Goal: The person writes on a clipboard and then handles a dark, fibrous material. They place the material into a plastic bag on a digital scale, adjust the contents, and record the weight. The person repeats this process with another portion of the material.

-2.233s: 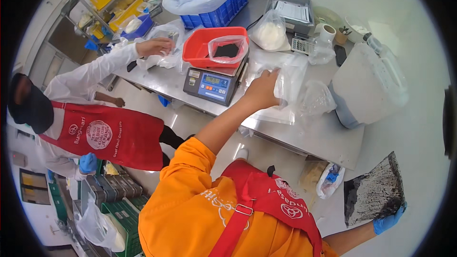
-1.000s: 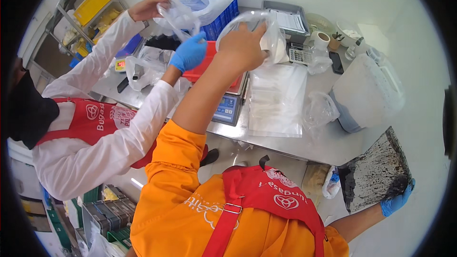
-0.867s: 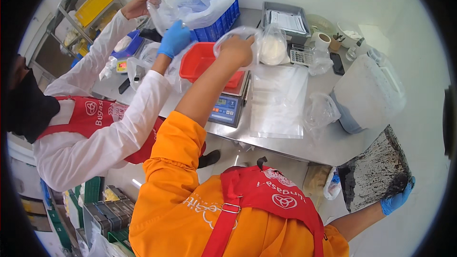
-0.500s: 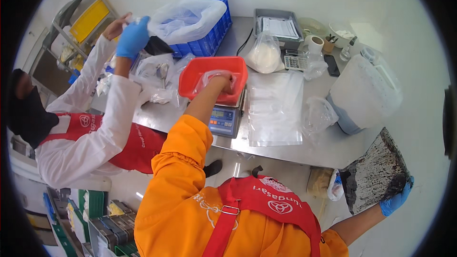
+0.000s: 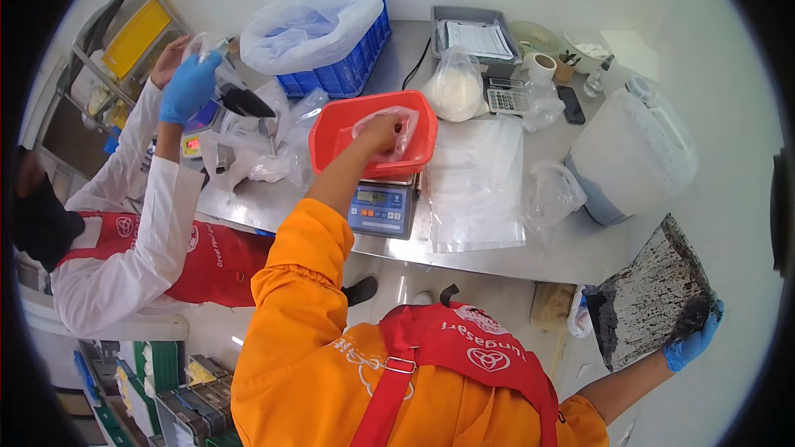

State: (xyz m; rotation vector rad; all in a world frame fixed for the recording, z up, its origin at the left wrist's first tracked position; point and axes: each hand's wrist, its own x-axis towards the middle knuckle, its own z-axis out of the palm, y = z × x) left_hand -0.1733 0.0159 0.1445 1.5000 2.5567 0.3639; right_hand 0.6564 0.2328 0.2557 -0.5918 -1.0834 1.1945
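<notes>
My bare left hand (image 5: 383,134) is inside a red plastic tub (image 5: 328,142), its fingers curled at a clear plastic bag (image 5: 406,128). The fingertips are partly hidden. Beneath the tub stands a digital scale (image 5: 379,210) with a blue-grey front. Far to the right, beyond the table's edge, my blue-gloved right hand (image 5: 697,339) is closed on the lower corner of a broad, scoop-shaped piece (image 5: 650,302), grey and heavily smeared with black. Flat clear plastic bags (image 5: 476,190) lie on the table just right of the scale.
At left, a co-worker's gloved hand (image 5: 189,89) holds a dark scoop (image 5: 245,103) by a plastic bag. A lined blue crate (image 5: 344,66), a bag of pale powder (image 5: 455,93), a calculator (image 5: 507,101), a phone (image 5: 571,105) and a large translucent jug (image 5: 633,153) stand on the steel table.
My left hand has shifted slightly up and left within the tub, its fingers more curled. The co-worker's hands have moved left and down, uncovering a lit display. My right hand stays nearly still.
</notes>
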